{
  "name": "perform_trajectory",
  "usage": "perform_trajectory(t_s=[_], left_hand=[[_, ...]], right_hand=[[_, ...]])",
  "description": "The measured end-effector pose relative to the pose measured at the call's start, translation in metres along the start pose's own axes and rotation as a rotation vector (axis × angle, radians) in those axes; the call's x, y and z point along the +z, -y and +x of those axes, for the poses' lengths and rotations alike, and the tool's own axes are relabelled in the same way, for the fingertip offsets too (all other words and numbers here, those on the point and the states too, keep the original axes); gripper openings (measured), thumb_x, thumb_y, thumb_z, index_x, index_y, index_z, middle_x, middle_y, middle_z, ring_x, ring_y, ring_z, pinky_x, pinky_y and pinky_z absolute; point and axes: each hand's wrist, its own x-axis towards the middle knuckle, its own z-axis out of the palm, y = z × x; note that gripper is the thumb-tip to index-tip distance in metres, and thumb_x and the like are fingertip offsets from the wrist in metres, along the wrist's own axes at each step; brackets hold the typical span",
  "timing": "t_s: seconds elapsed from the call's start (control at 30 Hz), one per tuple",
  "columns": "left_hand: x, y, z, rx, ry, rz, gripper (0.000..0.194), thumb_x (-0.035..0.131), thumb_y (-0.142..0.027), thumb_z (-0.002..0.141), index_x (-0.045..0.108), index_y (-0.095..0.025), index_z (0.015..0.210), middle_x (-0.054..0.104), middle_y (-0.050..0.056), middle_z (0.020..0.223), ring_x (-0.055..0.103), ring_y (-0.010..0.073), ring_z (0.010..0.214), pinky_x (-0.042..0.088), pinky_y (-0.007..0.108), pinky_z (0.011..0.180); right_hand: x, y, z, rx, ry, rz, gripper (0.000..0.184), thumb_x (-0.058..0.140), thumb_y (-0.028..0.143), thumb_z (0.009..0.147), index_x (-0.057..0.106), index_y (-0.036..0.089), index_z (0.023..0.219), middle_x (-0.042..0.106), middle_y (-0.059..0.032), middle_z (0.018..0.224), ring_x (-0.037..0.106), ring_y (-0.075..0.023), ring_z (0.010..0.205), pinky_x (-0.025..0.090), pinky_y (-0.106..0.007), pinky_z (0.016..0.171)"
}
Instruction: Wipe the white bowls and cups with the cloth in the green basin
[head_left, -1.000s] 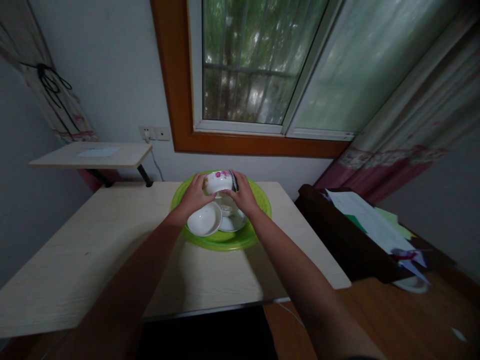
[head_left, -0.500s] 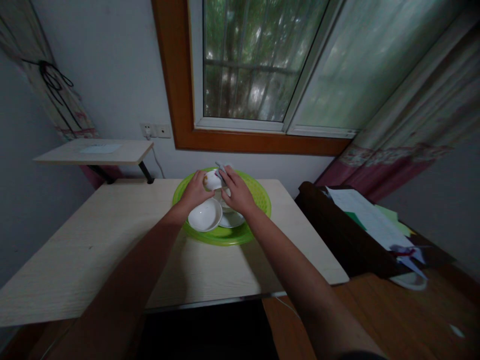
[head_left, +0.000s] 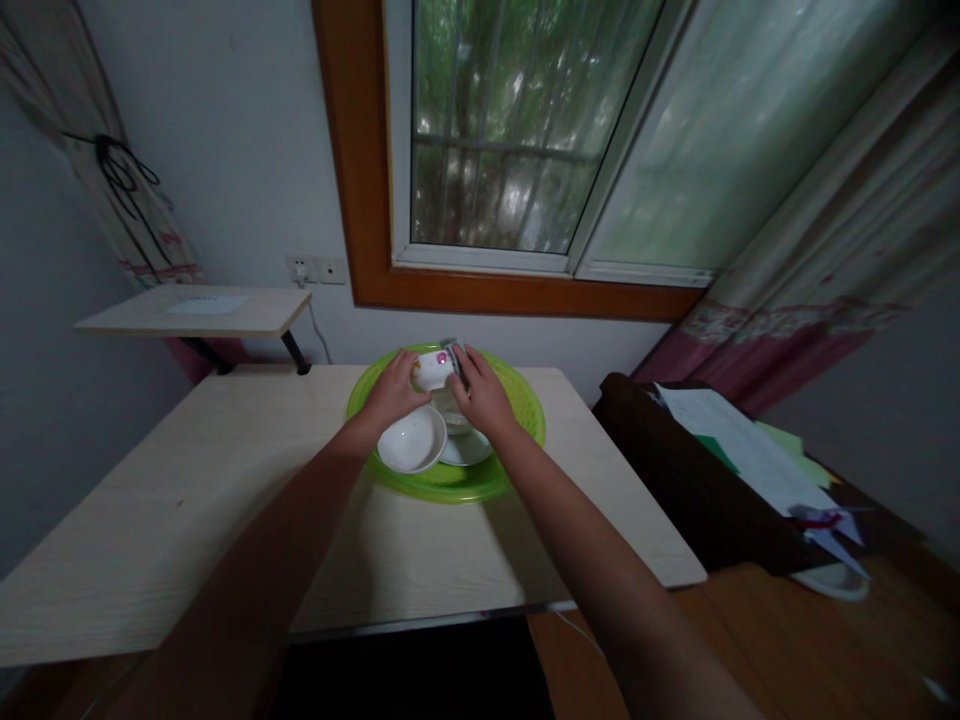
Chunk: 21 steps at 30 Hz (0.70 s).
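Note:
Over a round green plastic basket [head_left: 435,490], my left hand [head_left: 394,392] grips a small white bowl [head_left: 433,370] with a floral pattern, its fingers closed around the left side. My right hand [head_left: 481,390] is closed on a grey cloth [head_left: 454,350] and presses it against the bowl's right side. Below my left hand lies another white bowl [head_left: 412,442], facing up. A white plate [head_left: 468,450] rests beside it, and a pale dish [head_left: 450,410] sits partly hidden under my hands.
The basket stands on a light wooden table [head_left: 225,480]. A small raised shelf [head_left: 195,312] is at the back left. Behind is a window with a brown frame [head_left: 517,297]. Papers [head_left: 727,440] lie on a dark piece of furniture [head_left: 675,470] at the right.
The held bowl has turned, so a pink flower on its outside now shows. My right hand and the cloth have shifted on its right side. The view has tipped slightly up.

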Motion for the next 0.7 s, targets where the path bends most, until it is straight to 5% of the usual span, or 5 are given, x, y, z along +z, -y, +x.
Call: perform_trajectory(t_s=[0.7], left_hand=[[-0.0015, -0.0044, -0.0008, -0.002, 0.008, -0.002, 0.056, 0.078, -0.013, 0.069, 0.057, -0.021, 0.120, 0.064, 0.010, 0.118, 0.063, 0.0295, 0.114, 0.054, 0.045, 0.100]], right_hand=[[0.0005, 0.0014, -0.0016, -0.030, 0.026, -0.034, 0.059, 0.048, 0.033, 0.104, 0.044, 0.020, 0.161, 0.046, -0.0158, 0.164, 0.044, -0.0308, 0.152, 0.038, -0.055, 0.128]])
